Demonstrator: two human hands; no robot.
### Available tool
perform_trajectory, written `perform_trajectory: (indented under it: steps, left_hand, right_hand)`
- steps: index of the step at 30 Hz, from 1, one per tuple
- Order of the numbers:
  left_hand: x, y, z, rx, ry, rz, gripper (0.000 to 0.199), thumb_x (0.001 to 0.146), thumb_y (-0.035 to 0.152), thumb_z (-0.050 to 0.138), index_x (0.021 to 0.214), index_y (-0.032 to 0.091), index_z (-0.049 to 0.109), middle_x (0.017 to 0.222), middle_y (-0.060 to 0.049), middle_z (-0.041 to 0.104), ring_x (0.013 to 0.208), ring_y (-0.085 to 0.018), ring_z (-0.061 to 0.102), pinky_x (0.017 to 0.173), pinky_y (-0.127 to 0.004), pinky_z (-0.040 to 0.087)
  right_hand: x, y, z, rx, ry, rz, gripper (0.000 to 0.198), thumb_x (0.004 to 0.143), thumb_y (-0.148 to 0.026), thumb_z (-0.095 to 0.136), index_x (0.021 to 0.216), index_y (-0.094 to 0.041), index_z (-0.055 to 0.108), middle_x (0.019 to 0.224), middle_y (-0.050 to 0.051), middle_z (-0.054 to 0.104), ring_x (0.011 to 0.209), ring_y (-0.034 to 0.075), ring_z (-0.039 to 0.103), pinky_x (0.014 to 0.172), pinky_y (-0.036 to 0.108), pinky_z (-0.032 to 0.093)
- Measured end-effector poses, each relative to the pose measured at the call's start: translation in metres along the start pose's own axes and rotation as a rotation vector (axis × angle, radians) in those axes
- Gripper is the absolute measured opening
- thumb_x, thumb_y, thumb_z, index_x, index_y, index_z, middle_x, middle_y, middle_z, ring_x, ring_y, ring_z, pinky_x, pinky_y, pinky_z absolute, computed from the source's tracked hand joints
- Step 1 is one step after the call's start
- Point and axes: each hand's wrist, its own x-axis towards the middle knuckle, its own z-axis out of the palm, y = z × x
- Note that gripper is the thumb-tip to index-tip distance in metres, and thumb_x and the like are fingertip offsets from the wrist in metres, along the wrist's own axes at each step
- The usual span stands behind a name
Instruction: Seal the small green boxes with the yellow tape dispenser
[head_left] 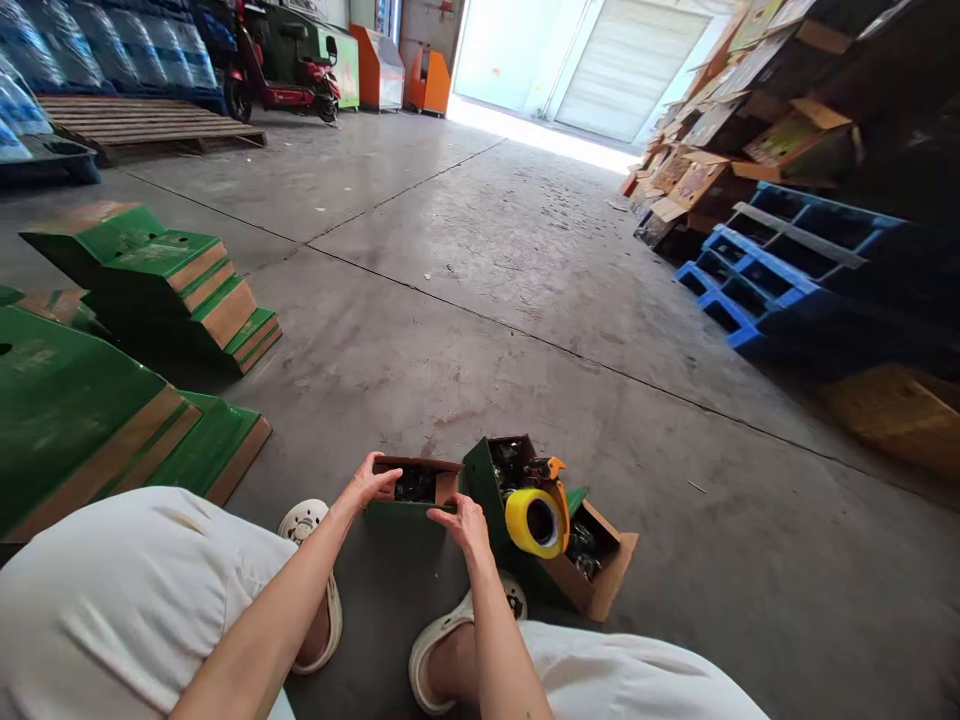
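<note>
On the floor between my feet stands a small open green cardboard box [407,513] with dark contents wrapped in clear plastic. My left hand [372,482] grips its left end, thumb across the top edge. My right hand [466,520] holds its right front corner, fingers partly hidden. Just right of it is another open green box [480,485] with similar dark contents. An orange tape dispenser with a roll of yellow tape [517,515] rests on that box. A third open box [621,575], flap folded out, lies tilted against it.
Stacks of flattened green cardboard [150,260] lie on the left. Blue pallets [780,270] and piled cartons [697,185] stand on the right. Farther back are a wooden pallet [150,122], a red scooter [289,90] and bottled water packs [127,50]. Concrete floor [450,330] stretches ahead.
</note>
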Motion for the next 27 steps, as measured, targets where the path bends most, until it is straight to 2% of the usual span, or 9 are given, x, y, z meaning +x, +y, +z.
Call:
perform_trajectory:
  steps: [3, 5, 8, 10, 13, 17, 22, 24, 27]
  left_hand:
    - [0.003, -0.006, -0.004, 0.068, 0.048, 0.121, 0.076, 0.077, 0.05, 0.087, 0.138, 0.023, 0.051, 0.1, -0.005, 0.076, 0.094, -0.025, 0.078, 0.089, -0.037, 0.061]
    - [0.005, -0.01, -0.007, 0.279, 0.117, 0.189, 0.068, 0.076, 0.039, 0.086, 0.134, 0.023, 0.056, 0.112, -0.006, 0.075, 0.111, -0.028, 0.074, 0.101, -0.041, 0.057]
    - [0.006, -0.016, -0.011, 0.606, 0.254, 0.275, 0.067, 0.07, 0.021, 0.084, 0.132, 0.024, 0.061, 0.139, -0.011, 0.064, 0.135, -0.033, 0.061, 0.116, -0.047, 0.048]
    - [0.004, -0.018, -0.01, 0.744, 0.338, 0.389, 0.071, 0.069, 0.014, 0.079, 0.137, 0.025, 0.06, 0.161, -0.014, 0.047, 0.148, -0.035, 0.049, 0.121, -0.049, 0.043]
    - [0.0, -0.016, -0.001, 0.924, 0.318, 0.612, 0.082, 0.071, 0.005, 0.07, 0.149, 0.027, 0.053, 0.173, -0.011, 0.035, 0.159, -0.035, 0.034, 0.128, -0.053, 0.033]
    - [-0.006, -0.007, 0.016, 1.131, 0.257, 0.693, 0.085, 0.073, 0.002, 0.068, 0.154, 0.023, 0.05, 0.152, -0.013, 0.06, 0.152, -0.033, 0.045, 0.134, -0.059, 0.02]
    - [-0.01, -0.013, 0.023, 1.215, 0.259, 0.714, 0.063, 0.08, 0.002, 0.06, 0.14, 0.02, 0.064, 0.139, -0.012, 0.07, 0.141, -0.03, 0.058, 0.132, -0.055, 0.029]
    - [-0.011, -0.026, 0.025, 1.233, 0.263, 0.733, 0.058, 0.085, 0.0, 0.053, 0.139, 0.019, 0.067, 0.145, -0.013, 0.069, 0.146, -0.029, 0.055, 0.133, -0.055, 0.029]
    - [-0.014, -0.05, 0.033, 1.283, 0.258, 0.735, 0.06, 0.092, 0.001, 0.043, 0.146, 0.017, 0.063, 0.159, -0.013, 0.059, 0.151, -0.028, 0.051, 0.131, -0.052, 0.033]
  right_hand:
    - [0.007, -0.006, 0.011, -0.085, 0.182, 0.066, 0.071, 0.083, -0.052, 0.083, 0.141, -0.014, 0.066, 0.141, 0.022, 0.065, 0.129, 0.04, 0.062, 0.097, 0.041, 0.052]
    - [0.013, -0.008, 0.015, -0.086, 0.2, 0.103, 0.102, 0.077, -0.049, 0.087, 0.164, -0.017, 0.042, 0.163, 0.025, 0.046, 0.137, 0.043, 0.055, 0.099, 0.047, 0.054]
    - [0.022, -0.011, 0.018, -0.091, 0.173, 0.076, 0.132, 0.071, -0.044, 0.09, 0.175, -0.026, 0.01, 0.18, 0.021, 0.012, 0.151, 0.045, 0.041, 0.103, 0.054, 0.054]
    - [0.027, -0.012, 0.021, -0.121, 0.225, 0.007, 0.138, 0.07, -0.038, 0.09, 0.175, -0.028, 0.002, 0.182, 0.018, -0.001, 0.159, 0.044, 0.029, 0.112, 0.056, 0.049]
    - [0.031, -0.013, 0.029, -0.192, 0.316, -0.097, 0.131, 0.073, -0.028, 0.087, 0.175, -0.029, 0.003, 0.182, 0.013, -0.005, 0.166, 0.038, 0.013, 0.125, 0.058, 0.035]
    - [0.033, -0.009, 0.034, -0.249, 0.278, -0.157, 0.108, 0.077, -0.028, 0.087, 0.169, -0.025, 0.03, 0.182, 0.012, 0.008, 0.167, 0.037, 0.007, 0.128, 0.061, 0.028]
    - [0.032, -0.008, 0.031, -0.279, 0.271, -0.199, 0.079, 0.082, -0.029, 0.084, 0.153, -0.014, 0.052, 0.172, 0.02, 0.038, 0.167, 0.037, 0.015, 0.13, 0.056, 0.026]
    - [0.029, -0.007, 0.034, -0.297, 0.273, -0.235, 0.067, 0.087, -0.029, 0.079, 0.149, -0.014, 0.057, 0.163, 0.02, 0.052, 0.166, 0.036, 0.02, 0.129, 0.055, 0.027]
    - [0.025, 0.0, 0.043, -0.335, 0.266, -0.27, 0.052, 0.099, -0.03, 0.066, 0.147, -0.013, 0.06, 0.161, 0.022, 0.055, 0.16, 0.035, 0.035, 0.128, 0.057, 0.029]
